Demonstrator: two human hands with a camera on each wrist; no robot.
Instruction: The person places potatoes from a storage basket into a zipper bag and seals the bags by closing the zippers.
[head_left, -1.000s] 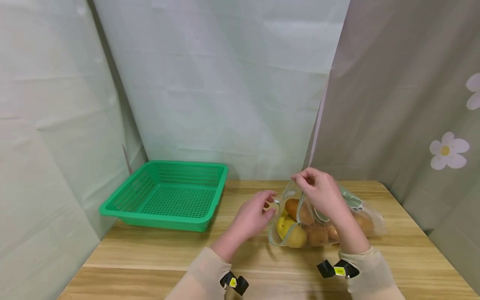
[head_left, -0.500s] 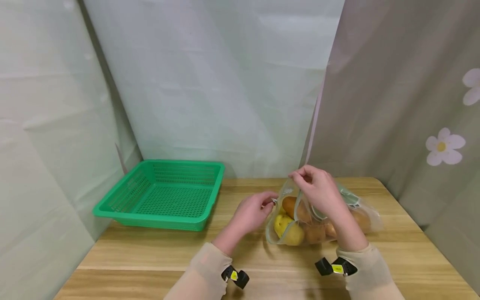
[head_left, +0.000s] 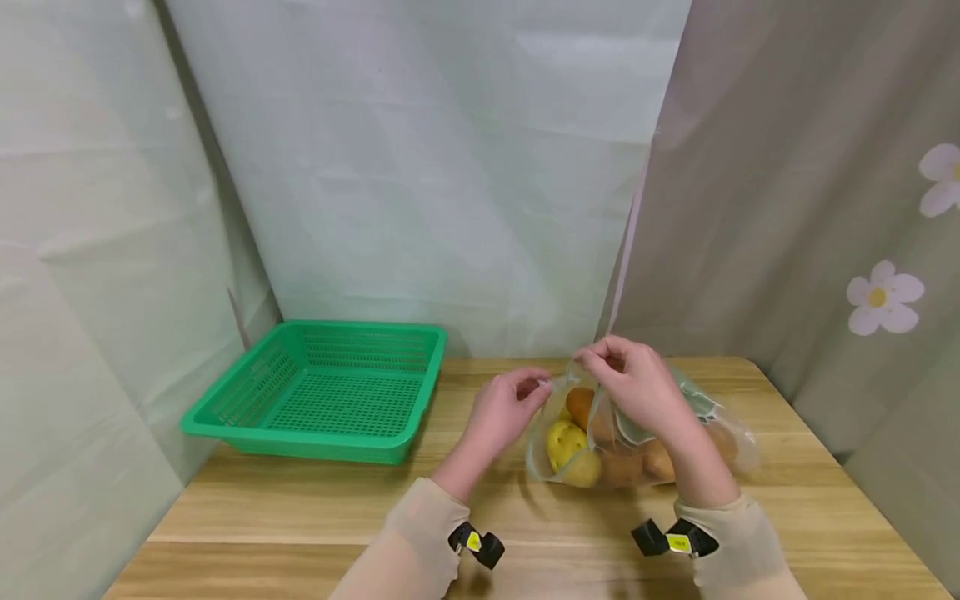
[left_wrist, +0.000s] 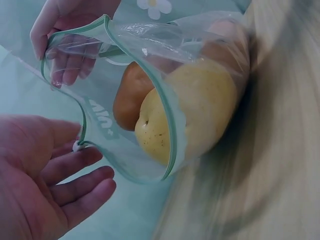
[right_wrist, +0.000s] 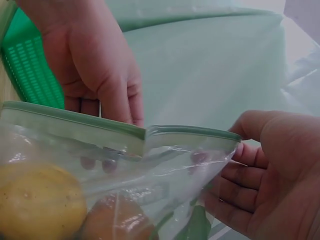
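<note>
Wooden table (head_left: 300, 508), pale green sheeting behind and at 9 o'clock, grey curtain with white flowers (head_left: 883, 297) at 3 o'clock.

Nearest: 2 beige sleeves (head_left: 405, 558), each with a black clip tagged yellow at the wrist.

Clear zip bag (head_left: 705, 433) with green seal strip lies on the table at roughly 1 o'clock from the sleeves, mouth open toward 9 o'clock. Inside, near the mouth: 1 yellow fruit (head_left: 564, 439), 1 orange-brown one (head_left: 579, 403) touching it behind, more brownish ones deeper in, count unclear.

Left hand (head_left: 504, 411) sits at the bag's 9 o'clock edge, fingertips pinching the small white slider tab on the seal; in the left wrist view the other fingers are loosely extended just beside the rim.

Right hand (head_left: 637, 383) is over the bag at its 12 o'clock side, thumb and fingers pinching the upper lip of the mouth, holding it raised. Right wrist view confirms fingers curled on the film just below the green strip.

Green perforated basket (head_left: 225, 408) at 10 o'clock, well apart from the bag, near the back wall.
</note>
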